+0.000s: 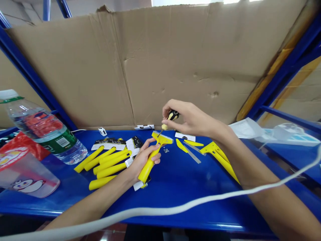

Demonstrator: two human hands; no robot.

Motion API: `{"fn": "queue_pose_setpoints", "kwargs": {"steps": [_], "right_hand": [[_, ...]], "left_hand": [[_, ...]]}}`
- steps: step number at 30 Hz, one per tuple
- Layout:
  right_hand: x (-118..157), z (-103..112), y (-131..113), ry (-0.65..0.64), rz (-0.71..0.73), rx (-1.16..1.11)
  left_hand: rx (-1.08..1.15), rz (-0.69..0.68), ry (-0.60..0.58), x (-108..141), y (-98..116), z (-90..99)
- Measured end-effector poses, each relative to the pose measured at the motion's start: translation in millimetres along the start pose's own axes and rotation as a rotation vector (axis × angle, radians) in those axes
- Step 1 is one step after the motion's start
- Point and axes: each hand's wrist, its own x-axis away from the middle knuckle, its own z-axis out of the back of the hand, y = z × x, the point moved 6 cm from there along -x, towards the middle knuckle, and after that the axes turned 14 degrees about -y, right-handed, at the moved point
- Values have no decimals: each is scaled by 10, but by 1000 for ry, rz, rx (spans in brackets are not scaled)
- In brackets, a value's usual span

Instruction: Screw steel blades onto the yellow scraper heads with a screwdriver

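Observation:
My left hand (145,158) is wrapped round the handle of a yellow scraper (147,168), its wide head tilted up and away. Above it, my right hand (184,115) grips a black and yellow screwdriver (172,115), whose tip meets the left part of the scraper head. Small screws (166,150) lie on the blue surface just right of the scraper. Further right are loose yellow blade covers (181,145), thin metal blades (193,155) and more yellow scraper bodies (220,157), partly hidden by my right forearm. Several yellow scrapers (110,165) with printed cards lie left of my left hand.
A large water bottle (47,130) and a plastic cup (27,174) stand at the left. Cardboard (180,67) lines the back between blue posts. A white cable (175,210) crosses the near view. White packaging (247,128) lies at the right.

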Motion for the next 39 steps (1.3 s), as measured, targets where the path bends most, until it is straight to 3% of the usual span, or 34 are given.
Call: {"fn": "queue_pose_setpoints", "kwargs": {"steps": [4, 9, 14, 18, 24, 28, 39], "right_hand": [[-8, -54, 7, -37, -7, -86], [-8, -78, 24, 5, -18, -50], [-14, -120, 35, -41, -16, -204], [-5, -64, 31, 23, -41, -98], [-11, -86, 29, -37, -15, -141], [-9, -75, 68, 32, -30, -48], [-20, -126, 71, -42, -39, -207]], "left_hand": [[65, -10, 2, -6, -13, 31], [90, 1, -29, 5, -27, -14], [156, 9, 13, -4, -37, -2], [171, 0, 3, -4, -19, -13], [184, -9, 12, 16, 24, -16], [183, -6, 2, 15, 24, -16], [223, 3, 31, 8, 16, 9]]}}
